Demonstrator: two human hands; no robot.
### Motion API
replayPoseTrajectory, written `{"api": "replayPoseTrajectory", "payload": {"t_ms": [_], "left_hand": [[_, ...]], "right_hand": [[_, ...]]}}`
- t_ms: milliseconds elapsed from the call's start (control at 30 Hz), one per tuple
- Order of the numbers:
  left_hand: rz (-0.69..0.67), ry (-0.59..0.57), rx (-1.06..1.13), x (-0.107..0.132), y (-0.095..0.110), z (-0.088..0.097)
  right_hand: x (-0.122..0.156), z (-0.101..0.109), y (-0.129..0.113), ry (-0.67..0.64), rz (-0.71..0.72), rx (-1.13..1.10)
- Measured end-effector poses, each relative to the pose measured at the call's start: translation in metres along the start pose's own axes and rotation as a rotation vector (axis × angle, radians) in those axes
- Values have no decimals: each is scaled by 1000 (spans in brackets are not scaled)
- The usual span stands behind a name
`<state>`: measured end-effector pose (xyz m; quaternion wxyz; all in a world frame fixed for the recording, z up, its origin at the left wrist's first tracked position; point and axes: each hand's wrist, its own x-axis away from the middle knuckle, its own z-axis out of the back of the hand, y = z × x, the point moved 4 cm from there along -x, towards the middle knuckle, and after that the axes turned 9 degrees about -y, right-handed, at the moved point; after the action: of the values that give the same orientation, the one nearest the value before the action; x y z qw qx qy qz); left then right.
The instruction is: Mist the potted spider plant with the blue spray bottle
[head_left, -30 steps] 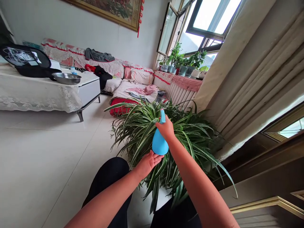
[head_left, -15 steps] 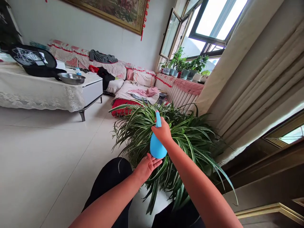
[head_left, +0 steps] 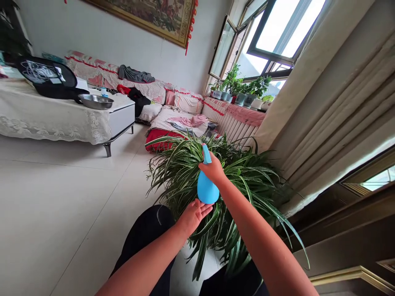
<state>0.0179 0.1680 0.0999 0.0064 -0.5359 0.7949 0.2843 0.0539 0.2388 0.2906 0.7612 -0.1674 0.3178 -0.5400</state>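
A blue spray bottle (head_left: pixel 207 190) is gripped at its neck by my right hand (head_left: pixel 214 167), its nozzle tilted away from me. Under the bottle's base lies my left hand (head_left: pixel 194 213), palm up with the fingers stretched out, touching or nearly touching the bottom. Both hands are above a large spider plant (head_left: pixel 182 172) with long, striped green leaves. Its leaves spread around the bottle and hang toward my knees. The plant's pot is hidden beneath the foliage.
To the left stands a table with a lace cloth (head_left: pixel 55 119), bearing a metal bowl (head_left: pixel 96 102) and an open black case (head_left: pixel 46 78). A sofa (head_left: pixel 185 102) lies beyond the plant. Several potted plants (head_left: pixel 240 91) line the windowsill, and a curtain (head_left: pixel 333 98) hangs at right.
The view has shifted slightly. The spray bottle and both hands sit a touch farther right in the picture, with the same hold on the bottle.
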Motion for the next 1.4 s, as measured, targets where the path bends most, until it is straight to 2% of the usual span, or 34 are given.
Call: {"api": "replayPoseTrajectory", "payload": {"t_ms": [267, 500, 733, 833, 933, 1067, 1133, 1233, 1333, 1400], "left_hand": [[15, -4, 43, -1, -1, -4], [-12, -26, 44, -4, -2, 2], [21, 27, 49, -3, -9, 12], [54, 69, 59, -2, -7, 15], [125, 98, 77, 5, -4, 17], [275, 88, 70, 20, -8, 19], [359, 57, 75, 29, -13, 16], [441, -30, 90, 39, -20, 6], [499, -98, 56, 47, -26, -4], [520, -132, 27, 48, -29, -6]], "right_hand": [[-15, -6, 12, -65, -6, -30], [-10, -2, 8, -28, 64, -69], [40, -4, -4, 43, 200, -110], [66, -1, 1, 117, 200, -159], [87, 10, 21, 234, 101, -316], [107, 28, 55, 236, -17, -594], [117, 37, 69, 235, -56, -663], [132, 44, 83, 259, -110, -664], [149, 48, 89, 392, -188, -626], [163, 54, 83, 495, -203, -588]]}}
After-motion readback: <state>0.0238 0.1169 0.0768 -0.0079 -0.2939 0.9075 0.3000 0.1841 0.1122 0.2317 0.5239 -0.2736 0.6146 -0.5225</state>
